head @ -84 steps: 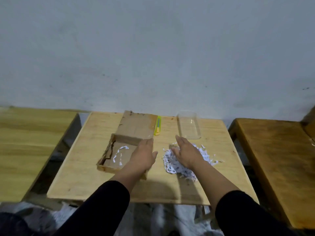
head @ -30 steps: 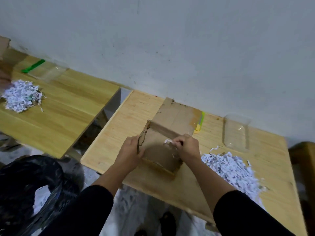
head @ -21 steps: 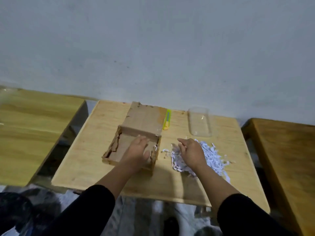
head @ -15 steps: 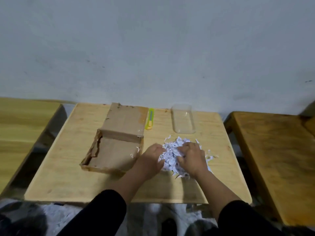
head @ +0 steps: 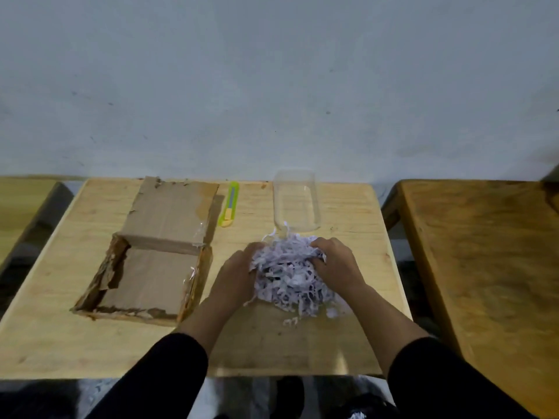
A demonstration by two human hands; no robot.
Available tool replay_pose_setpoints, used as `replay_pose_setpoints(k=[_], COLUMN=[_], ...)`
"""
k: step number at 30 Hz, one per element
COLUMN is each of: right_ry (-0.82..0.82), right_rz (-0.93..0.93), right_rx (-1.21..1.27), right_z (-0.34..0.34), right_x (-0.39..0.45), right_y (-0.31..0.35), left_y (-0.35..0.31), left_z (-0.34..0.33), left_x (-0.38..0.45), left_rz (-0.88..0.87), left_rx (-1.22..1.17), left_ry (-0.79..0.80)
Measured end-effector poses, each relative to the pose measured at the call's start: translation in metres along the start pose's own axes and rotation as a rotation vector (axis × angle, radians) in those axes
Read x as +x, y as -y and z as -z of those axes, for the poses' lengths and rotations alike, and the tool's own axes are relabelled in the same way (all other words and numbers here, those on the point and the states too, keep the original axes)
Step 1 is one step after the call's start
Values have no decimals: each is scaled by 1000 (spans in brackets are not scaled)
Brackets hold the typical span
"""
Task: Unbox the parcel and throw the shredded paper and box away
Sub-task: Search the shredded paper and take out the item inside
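Note:
An open brown cardboard box [head: 151,279] with torn walls lies on the left half of the light wooden table [head: 45,337], its lid flap folded back toward the wall. Inside it only a scrap or two of paper shows. A heap of white shredded paper [head: 287,273] sits right of the box. My left hand [head: 237,275] presses against the heap's left side and my right hand [head: 335,264] against its right side, cupping it between them. A few loose strips lie on the table in front of the heap.
A yellow-green utility knife [head: 230,204] lies behind the box, by the wall. A clear plastic case [head: 296,204] lies behind the paper heap. A darker wooden table [head: 484,267] stands to the right, another light one [head: 18,207] to the left, with gaps between.
My left hand left the box and joined the right at the paper. Both hands have gathered the spread shreds into a tighter, higher heap. The camera view swung back from the left.

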State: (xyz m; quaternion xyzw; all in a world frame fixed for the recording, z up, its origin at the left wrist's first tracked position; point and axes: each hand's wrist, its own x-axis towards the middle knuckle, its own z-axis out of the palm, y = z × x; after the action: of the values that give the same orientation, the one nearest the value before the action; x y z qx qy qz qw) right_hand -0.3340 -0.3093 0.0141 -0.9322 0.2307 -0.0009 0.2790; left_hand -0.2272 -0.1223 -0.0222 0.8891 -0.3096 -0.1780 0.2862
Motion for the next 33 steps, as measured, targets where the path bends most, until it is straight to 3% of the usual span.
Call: replay_pose_setpoints(k=[7, 11, 15, 21, 26, 30, 33], right_ry=[136, 256, 346, 115, -147, -71, -65], right_rz=[-122, -114, -85, -267, 21, 197, 65], right_rx=[56, 207, 252, 217, 34, -33, -19], right_z=[7, 5, -1, -14, -19, -33, -42], right_x=[6, 6, 3, -4, -17, -23, -19], right_y=[-7, -1, -4, -15, 5, 13, 11], left_y=[1, -24, -29, -12, -14, -10, -6], left_z=[3, -6, -8, 8, 14, 10, 9], left_x=[16, 9, 7, 8, 13, 15, 3], left_rz=[-36, -101, -12, 171, 192, 154, -48], left_rx=[49, -3, 123, 136, 145, -2, 91], left_ry=[11, 252, 247, 191, 122, 106, 4])
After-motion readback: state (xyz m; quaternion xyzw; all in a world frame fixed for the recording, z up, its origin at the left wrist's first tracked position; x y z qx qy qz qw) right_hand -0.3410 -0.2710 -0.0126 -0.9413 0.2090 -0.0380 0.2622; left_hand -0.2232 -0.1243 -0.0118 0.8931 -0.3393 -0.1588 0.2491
